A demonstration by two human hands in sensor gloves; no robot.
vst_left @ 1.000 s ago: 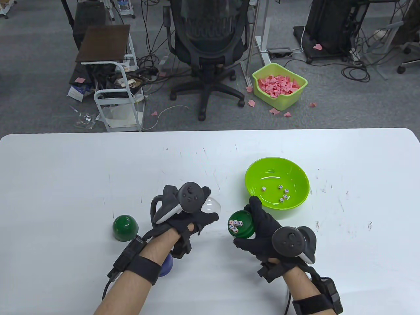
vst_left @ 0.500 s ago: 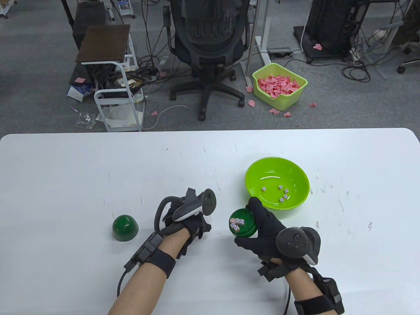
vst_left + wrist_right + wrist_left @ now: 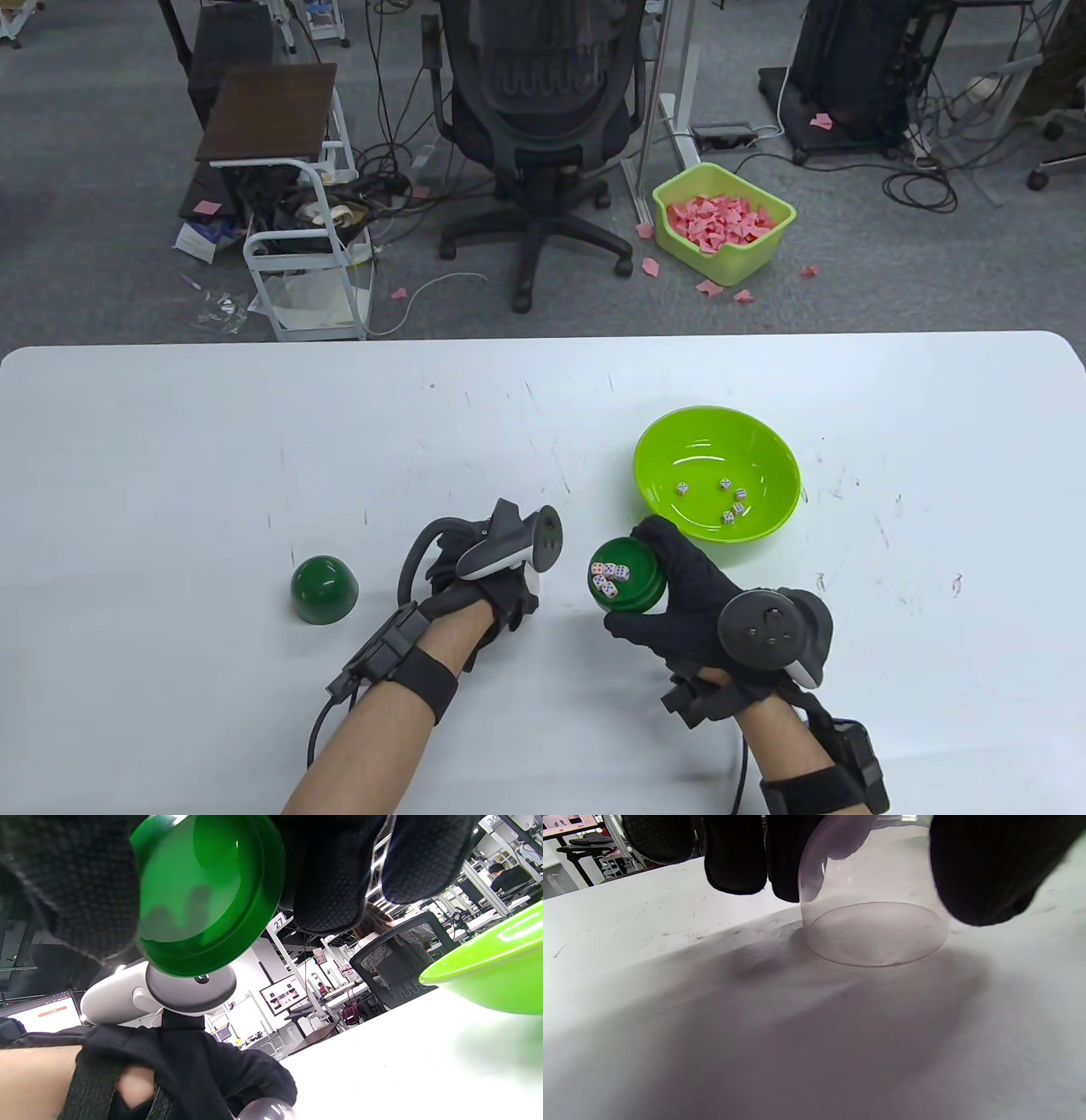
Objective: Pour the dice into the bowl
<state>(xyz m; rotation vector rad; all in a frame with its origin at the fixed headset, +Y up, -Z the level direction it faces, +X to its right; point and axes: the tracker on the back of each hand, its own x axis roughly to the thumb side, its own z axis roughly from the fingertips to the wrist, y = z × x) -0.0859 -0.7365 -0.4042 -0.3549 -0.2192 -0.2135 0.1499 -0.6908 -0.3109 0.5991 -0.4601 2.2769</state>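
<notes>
My right hand [image 3: 670,586] grips a small green dice cup [image 3: 629,586], lifted off the table and tilted left, just in front of the lime green bowl [image 3: 768,450]. Several white dice [image 3: 609,578] lie in the cup, and several more dice [image 3: 730,501] lie in the bowl. From below, the right wrist view shows the cup's base [image 3: 203,895] and the bowl's wall [image 3: 492,971]. My left hand [image 3: 509,586] holds a clear plastic dome [image 3: 874,925] from above, with its open rim down on the table.
A dark green dome [image 3: 323,588] stands on the white table [image 3: 170,441] to the left of my left hand. The table's far edge runs behind the bowl. An office chair [image 3: 534,127] and a bin of pink scraps [image 3: 721,221] are on the floor beyond.
My left hand has rolled over and lowered the clear dome onto the table. My right hand has stayed in place with the cup, which is tilted slightly differently.
</notes>
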